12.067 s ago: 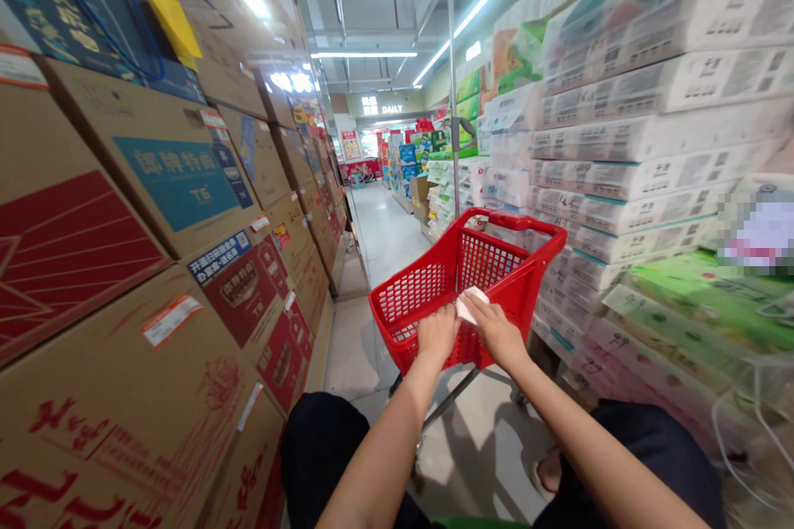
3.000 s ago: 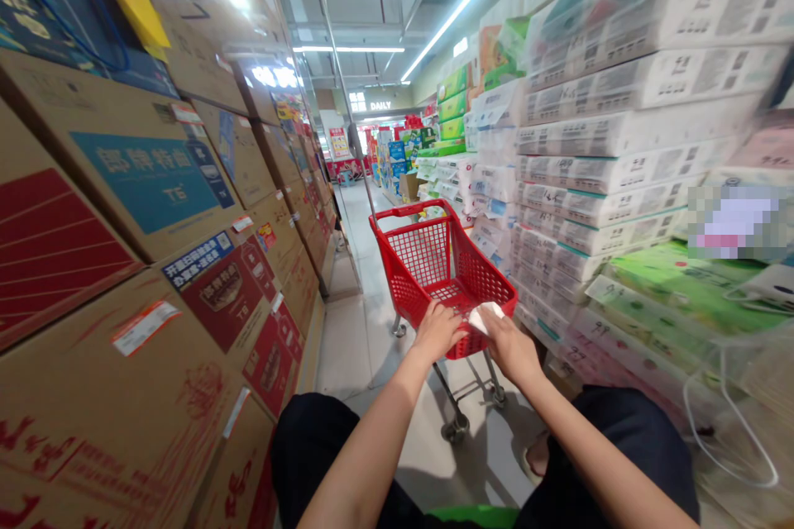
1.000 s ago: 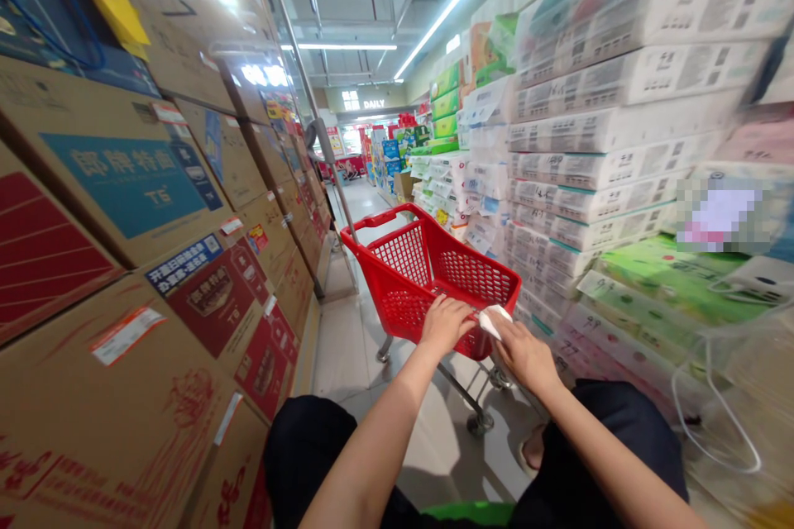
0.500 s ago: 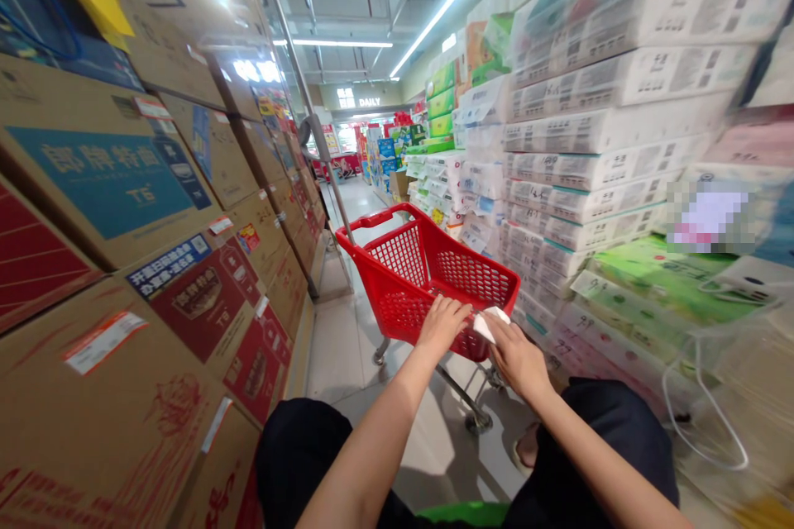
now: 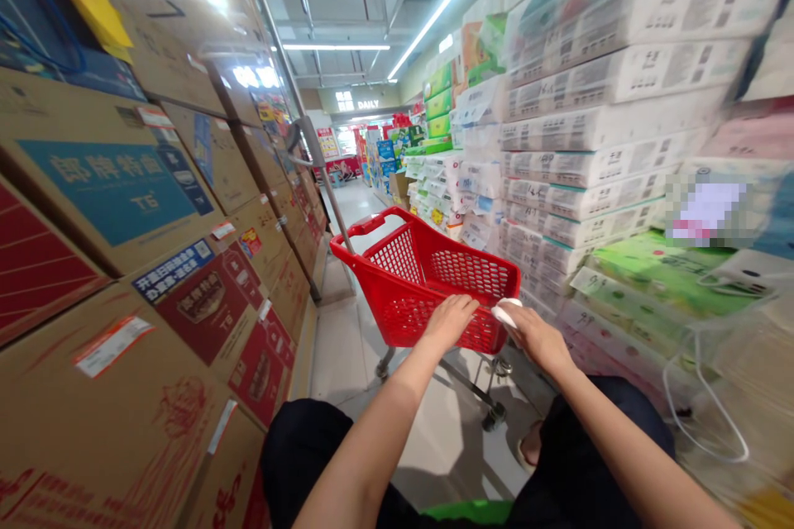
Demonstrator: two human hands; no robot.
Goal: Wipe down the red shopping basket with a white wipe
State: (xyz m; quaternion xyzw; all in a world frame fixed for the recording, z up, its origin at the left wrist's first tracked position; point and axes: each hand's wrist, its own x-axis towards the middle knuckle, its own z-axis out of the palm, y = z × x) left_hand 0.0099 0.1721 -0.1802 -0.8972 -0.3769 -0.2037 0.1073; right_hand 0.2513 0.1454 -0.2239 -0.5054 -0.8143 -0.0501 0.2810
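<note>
A red plastic shopping cart [image 5: 422,285] with a perforated basket stands in front of me, its handle toward the far left. My left hand [image 5: 452,321] lies over the near rim of the basket, fingers curled across it. At the rim's right end, my right hand [image 5: 538,337] presses a folded white cloth or tissue [image 5: 507,312] against the edge, fingers closed on it. Part of the cloth is hidden under the fingers. The basket's visible inside holds nothing I can make out.
Stacked cardboard cartons [image 5: 117,190] wall the left side. White tissue packs [image 5: 558,132] rise on the right, above green packs [image 5: 657,273]. A metal pole [image 5: 319,157] stands by the cart handle. Tiled floor [image 5: 335,347] runs up the aisle. Something green [image 5: 471,511] shows beneath me.
My right hand has slid the white cloth rightward along the rim to the basket's corner. My left hand stays on the rim. The cart's near wheel has shifted slightly right.
</note>
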